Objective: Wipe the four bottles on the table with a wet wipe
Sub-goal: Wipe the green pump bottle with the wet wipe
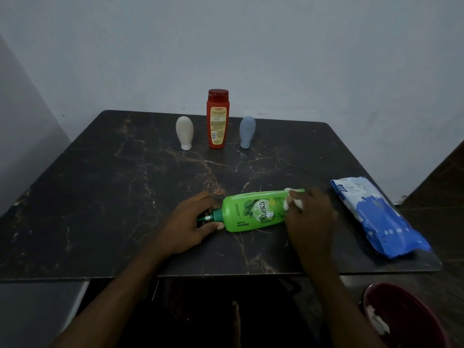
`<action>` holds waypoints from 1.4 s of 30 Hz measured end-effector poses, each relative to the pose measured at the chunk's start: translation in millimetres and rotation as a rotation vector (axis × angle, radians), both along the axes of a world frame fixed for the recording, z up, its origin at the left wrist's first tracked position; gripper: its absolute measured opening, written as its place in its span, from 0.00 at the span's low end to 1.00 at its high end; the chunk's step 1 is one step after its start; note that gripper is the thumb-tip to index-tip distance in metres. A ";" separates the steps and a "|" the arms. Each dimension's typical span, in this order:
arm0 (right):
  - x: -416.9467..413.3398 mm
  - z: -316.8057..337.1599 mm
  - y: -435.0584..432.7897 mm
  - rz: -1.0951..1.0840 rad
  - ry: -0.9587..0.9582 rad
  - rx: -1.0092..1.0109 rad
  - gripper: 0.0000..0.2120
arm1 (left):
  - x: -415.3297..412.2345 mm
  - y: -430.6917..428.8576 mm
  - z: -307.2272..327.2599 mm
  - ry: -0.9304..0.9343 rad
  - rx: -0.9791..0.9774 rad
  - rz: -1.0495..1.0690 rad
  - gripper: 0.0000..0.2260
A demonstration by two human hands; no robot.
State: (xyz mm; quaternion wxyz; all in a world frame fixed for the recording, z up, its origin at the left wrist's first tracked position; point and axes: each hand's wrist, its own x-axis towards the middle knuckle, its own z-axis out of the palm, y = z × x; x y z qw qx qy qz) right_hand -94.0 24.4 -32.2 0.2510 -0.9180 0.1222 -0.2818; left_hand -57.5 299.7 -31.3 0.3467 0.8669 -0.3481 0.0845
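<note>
Both hands hold green bottle (pixel 256 210) lying flat; wipe (pixel 296 201) pressed on it.

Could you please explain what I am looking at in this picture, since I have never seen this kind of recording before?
There is no machine here: a person wears a camera on the head, looking forward and down, so the two arms at the bottom are their own. On the dark table a green bottle lies on its side. The left hand holds its pump end, while the right hand presses a white wipe against its other end. At the back stand three more bottles: a white bottle, a red bottle and a grey-blue bottle. The blue wipes pack lies on the right. Below the table's edge, bottom right, a dark red bin holds something white, probably used wipes.
</note>
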 end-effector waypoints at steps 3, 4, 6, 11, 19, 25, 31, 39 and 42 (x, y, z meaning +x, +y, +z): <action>-10.2 -2.5 49.4 0.124 -0.017 -0.012 0.10 | -0.3 0.1 -0.3 -0.008 0.003 0.006 0.10; -14.0 -2.5 62.4 0.174 -0.014 -0.028 0.12 | -0.2 0.2 -0.2 -0.014 0.004 0.007 0.10; -17.1 -1.8 70.2 0.205 -0.041 -0.043 0.17 | -0.3 0.5 -0.1 -0.023 0.004 0.003 0.10; -6.3 -4.9 -1.1 0.039 0.001 -0.064 0.10 | 1.4 0.5 -2.2 -0.009 0.001 -0.004 0.10; -6.4 -1.1 -0.7 0.043 -0.059 0.114 0.09 | 1.9 -1.1 -3.6 -0.076 0.017 -0.006 0.17; -10.8 -4.3 2.7 0.102 -0.071 0.133 0.11 | -0.3 -1.4 -4.7 -0.114 0.047 0.027 0.21; 1.1 -1.9 -28.1 -0.046 -0.036 0.120 0.07 | -2.8 -2.7 -3.5 -0.127 0.036 0.019 0.12; -9.4 4.5 49.5 0.220 -0.136 0.088 0.14 | -5.8 -2.9 -1.9 -0.120 0.051 0.048 0.11; -8.2 -0.7 15.2 0.111 -0.090 0.067 0.10 | -6.4 -2.5 -1.7 -0.113 0.050 0.046 0.13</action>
